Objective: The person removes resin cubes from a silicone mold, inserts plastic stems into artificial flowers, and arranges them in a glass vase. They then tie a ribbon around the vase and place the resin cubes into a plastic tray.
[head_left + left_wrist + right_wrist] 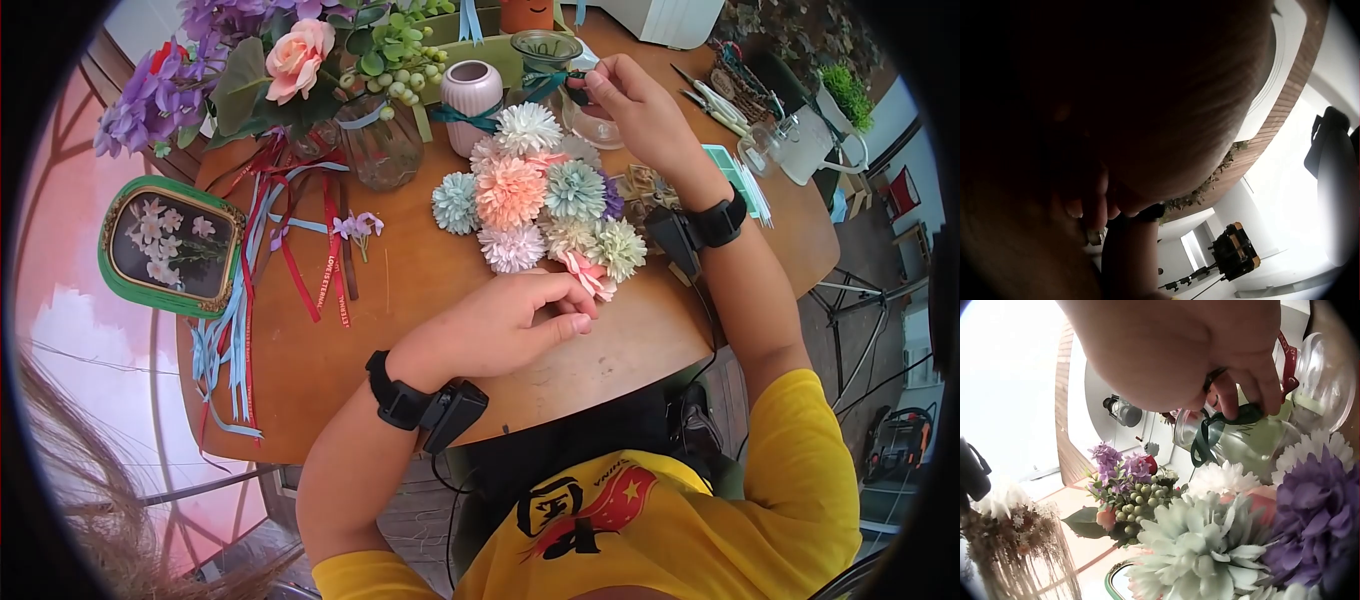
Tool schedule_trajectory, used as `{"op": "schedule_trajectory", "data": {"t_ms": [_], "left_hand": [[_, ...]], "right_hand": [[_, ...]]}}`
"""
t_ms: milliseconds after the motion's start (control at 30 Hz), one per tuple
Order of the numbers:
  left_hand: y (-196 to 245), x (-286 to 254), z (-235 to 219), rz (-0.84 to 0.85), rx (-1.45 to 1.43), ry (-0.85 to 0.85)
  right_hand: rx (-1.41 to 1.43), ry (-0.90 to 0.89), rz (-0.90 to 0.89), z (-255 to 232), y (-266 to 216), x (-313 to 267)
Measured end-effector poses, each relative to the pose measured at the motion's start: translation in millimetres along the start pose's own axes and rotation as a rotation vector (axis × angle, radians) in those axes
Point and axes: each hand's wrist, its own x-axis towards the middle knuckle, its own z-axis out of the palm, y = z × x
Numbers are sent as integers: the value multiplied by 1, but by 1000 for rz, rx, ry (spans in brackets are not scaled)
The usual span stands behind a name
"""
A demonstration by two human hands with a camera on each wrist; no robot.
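Observation:
My right hand point(645, 115) pinches the dark green ribbon point(545, 84) tied at the neck of a glass jar point(540, 50). The right wrist view also shows this hand point(1210, 350) with thumb and fingers on the green ribbon point(1202, 445). My left hand point(500, 325) hangs loosely curled beside a pink flower point(585, 272) at the near side of the blossoms; whether it touches the flower I cannot tell. Between the hands lies a cluster of cloth flowers, with an orange one point(510, 192) in its middle. The left wrist view is mostly dark palm.
A pink ribbed vase point(471, 92) and a glass vase point(382, 150) of flowers stand behind and left. Red and blue ribbons point(235, 340) trail beside a green oval frame point(112, 250). Pens and tools point(715, 105) lie at the back right, near a small glass point(762, 148).

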Motion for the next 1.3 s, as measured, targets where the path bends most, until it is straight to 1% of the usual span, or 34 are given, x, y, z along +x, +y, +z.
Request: {"op": "schedule_trajectory", "data": {"t_ms": [100, 200, 300, 400, 500, 600, 633, 700, 800, 833, 933, 1067, 1133, 1233, 1300], "left_hand": [[3, 0, -1, -35, -15, -12], [0, -1, 0, 6, -91, 15], [7, -3, 1, -28, -379, 81], [40, -5, -9, -32, -311, 223], [50, 24, -24, 263, 527, 525], [57, 63, -41, 371, 858, 631], [57, 77, -46, 355, 881, 700], [55, 103, -55, 324, 931, 830], [39, 129, -68, 134, 1090, 923], [36, 132, -74, 69, 1091, 895], [37, 134, -80, -34, 964, 837], [28, 139, -84, -24, 987, 855], [32, 139, -84, -55, 1005, 852], [31, 139, -84, -74, 1032, 852], [30, 139, -84, -69, 1046, 858]], "right_hand": [[-40, 13, 23, -2, -1, -1], [-45, -24, 31, -3, -3, 0], [-92, -68, 45, -5, -17, -8], [-32, -66, -38, -3, -4, -7], [-143, -92, -39, -5, 0, -9], [-94, -88, -12, -3, -7, -12], [-99, -86, 48, -4, -16, -14], [-100, -79, 40, -6, -14, -15], [-170, -76, 23, -9, -26, -17], [-173, -76, 22, -9, -24, -16], [-198, -83, 13, -7, -29, -20], [-197, -101, -37, -8, -26, -18], [-191, -121, -63, -8, -24, -19], [-137, -197, -7, -19, -39, -18], [-93, -352, -32, -29, -47, -19]]}}
